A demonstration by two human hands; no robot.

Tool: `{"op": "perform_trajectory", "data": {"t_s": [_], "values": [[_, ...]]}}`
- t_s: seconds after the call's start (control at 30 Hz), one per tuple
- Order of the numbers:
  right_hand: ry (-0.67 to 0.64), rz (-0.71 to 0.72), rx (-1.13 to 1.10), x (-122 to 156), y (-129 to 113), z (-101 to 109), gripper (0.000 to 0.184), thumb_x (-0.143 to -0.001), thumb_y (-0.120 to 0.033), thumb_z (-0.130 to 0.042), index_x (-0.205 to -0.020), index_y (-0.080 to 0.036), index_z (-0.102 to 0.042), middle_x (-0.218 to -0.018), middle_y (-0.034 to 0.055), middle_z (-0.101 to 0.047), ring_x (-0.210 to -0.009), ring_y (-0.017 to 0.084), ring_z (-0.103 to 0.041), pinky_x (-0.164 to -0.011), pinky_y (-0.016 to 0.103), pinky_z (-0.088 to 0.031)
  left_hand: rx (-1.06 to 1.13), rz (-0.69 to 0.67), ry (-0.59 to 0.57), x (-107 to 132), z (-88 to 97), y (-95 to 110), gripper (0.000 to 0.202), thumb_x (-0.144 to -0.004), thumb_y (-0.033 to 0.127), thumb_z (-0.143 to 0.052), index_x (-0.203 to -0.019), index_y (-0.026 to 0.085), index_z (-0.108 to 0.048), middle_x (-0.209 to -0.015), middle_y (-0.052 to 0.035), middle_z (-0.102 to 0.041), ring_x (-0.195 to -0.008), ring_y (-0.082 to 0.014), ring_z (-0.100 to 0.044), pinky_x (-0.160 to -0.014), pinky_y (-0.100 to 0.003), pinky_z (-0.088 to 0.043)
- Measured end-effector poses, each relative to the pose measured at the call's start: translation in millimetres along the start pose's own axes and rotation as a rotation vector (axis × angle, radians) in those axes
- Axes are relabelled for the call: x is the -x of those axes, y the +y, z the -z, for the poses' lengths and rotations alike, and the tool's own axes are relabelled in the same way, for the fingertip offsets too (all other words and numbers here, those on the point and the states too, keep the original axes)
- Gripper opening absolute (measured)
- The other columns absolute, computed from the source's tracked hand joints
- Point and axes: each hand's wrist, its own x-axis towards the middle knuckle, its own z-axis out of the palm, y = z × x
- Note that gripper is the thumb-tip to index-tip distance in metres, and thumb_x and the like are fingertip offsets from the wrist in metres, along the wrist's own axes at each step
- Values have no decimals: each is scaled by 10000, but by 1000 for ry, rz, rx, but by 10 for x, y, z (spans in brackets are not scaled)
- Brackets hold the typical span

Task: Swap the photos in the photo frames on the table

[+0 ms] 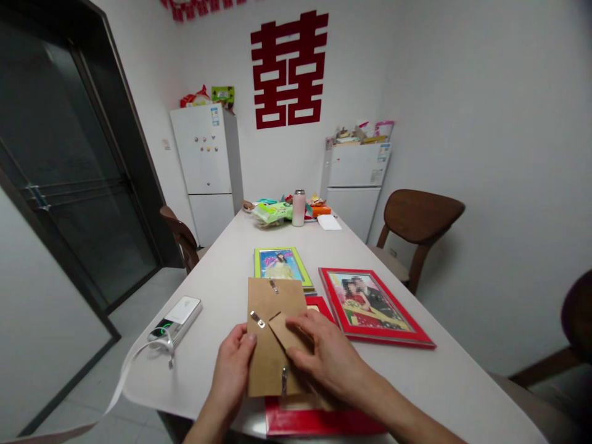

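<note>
The left hand [234, 364] pinched the left edge of the backing board [271, 308]. The right hand [324, 354] covered its stand flap, pressing or gripping, unclear. The board lay over a red frame [314, 423] at the worktop's [222, 290] near edge.

My left hand [234, 364] and right hand [324, 354] are bare, wrists too. My left forearm [210, 422], at 7 o'clock in the view, shows uncovered right down to the picture's edge. My right forearm [407, 419], at 5 o'clock, is uncovered just the same. My left thumbnail [252, 338] is short and plain.
</note>
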Motion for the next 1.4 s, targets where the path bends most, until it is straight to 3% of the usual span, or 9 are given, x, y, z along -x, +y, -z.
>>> {"op": "perform_trajectory", "data": {"t_s": [0.3, 0.47, 0.63, 0.8, 0.93, 1.03, 1.13, 1.3, 1.4], "values": [[3, -294, 281, 178, 690, 20, 414, -718, -344, -435, -1058, -127, -529, -982, 131, -585, -868, 228, -547, -731, 314, -397, -97, 154, 214, -4, 917, -22, 267, -634, 334, -581, -836, 168, -527, -612, 17, -633, -535, -166, -599, -504, -250, -439], [-45, -384, 341, 250, 797, -40, 501, -700, -305, -441, -1160, -107, -441, -1055, 147, -572, -926, 253, -544, -759, 330, -395, -222, 113, 237, -43, 1006, -120, 294, -640, 329, -551, -882, 168, -508, -596, 24, -610, -553, -165, -591, -538, -260, -444], [3, -402, 242, 233, 831, -52, 515, -673, -219, -417, -1168, -76, -408, -1039, 163, -575, -918, 254, -551, -777, 344, -398, -841, -74, 359, -23, 996, -108, 413, -698, 315, -463, -1076, 152, -439, -801, -37, -610, -762, -213, -589, -717, -350, -440], [61, -503, -386, 232, 735, 40, 630, -649, -203, -389, -1258, -127, -244, -983, 101, -608, -797, 188, -605, -685, 294, -461, -1158, -308, 326, 35, 763, -138, 410, -704, 244, -439, -1091, 111, -451, -1108, -119, -513, -1055, -257, -446, -914, -424, -325], [16, -599, -930, 233, 422, 190, 761, -672, -252, -422, -1316, -204, -19, -831, 45, -651, -586, 169, -623, -558, 292, -483, -914, -345, 131, 151, 163, -173, 441, -704, 254, -474, -1132, 152, -438, -1207, -107, -459, -1127, -240, -395, -946, -421, -319], [9, -558, -1085, 206, 228, 292, 840, -651, -269, -506, -1314, -245, 11, -868, 44, -647, -589, 171, -621, -575, 315, -486, -829, -404, -148, 248, -358, -148, 630, -652, 318, -573, -1216, 142, -354, -1313, -124, -331, -1194, -263, -300, -975, -418, -289], [-1, -528, -1125, 175, 154, 345, 853, -640, -266, -537, -1311, -258, -10, -925, 46, -633, -633, 170, -620, -607, 326, -486, -852, -523, -247, 297, -682, -81, 696, -628, 337, -606, -1226, 108, -335, -1322, -148, -307, -1197, -283, -287, -979, -433, -281], [-1, -530, -1057, 144, 217, 329, 807, -636, -267, -537, -1311, -238, -94, -781, 5, -640, -551, 134, -589, -551, 279, -477, -941, -817, -262, 330, -677, 57, 443, -695, 137, -479, -1134, 117, -428, -991, -115, -595, -899, -214, -537, -762, -333, -473], [57, -523, -1025, 118, 290, 286, 790, -622, -273, -558, -1298, -235, -150, -751, -10, -616, -480, 95, -538, -442, 215, -437, -928, -947, -74, 362, -499, 132, 418, -705, 65, -408, -1115, 141, -425, -842, -75, -623, -771, -172, -563, -680, -282, -482]]}}
